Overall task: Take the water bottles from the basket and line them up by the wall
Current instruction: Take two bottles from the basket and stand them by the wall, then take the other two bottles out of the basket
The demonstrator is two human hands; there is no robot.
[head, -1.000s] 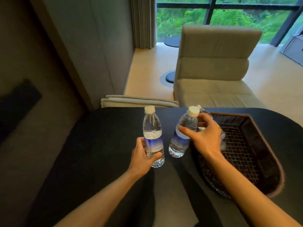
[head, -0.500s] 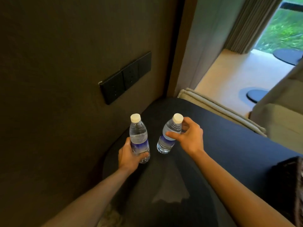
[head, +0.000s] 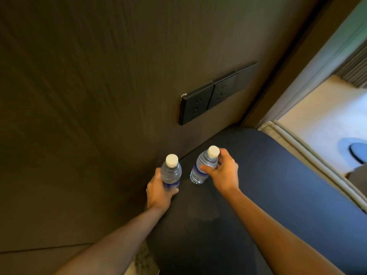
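Observation:
Two clear water bottles with white caps and blue labels are close to the dark wall (head: 99,116). My left hand (head: 158,190) grips the lower body of the left bottle (head: 170,171), which stands upright at the table's edge by the wall. My right hand (head: 224,173) holds the right bottle (head: 204,165) around its upper part; this bottle tilts to the right, with its base at the dark table (head: 258,195). The basket is out of view.
A black row of wall sockets (head: 210,96) sits on the wall above the bottles. A beige padded edge (head: 309,157) borders the table at the right, with pale floor (head: 321,124) and a round dark base (head: 357,151) beyond it.
Both hands have carried the bottles from beside the basket leftward to the wall. The view has swung left, so the basket and the chair have left the frame.

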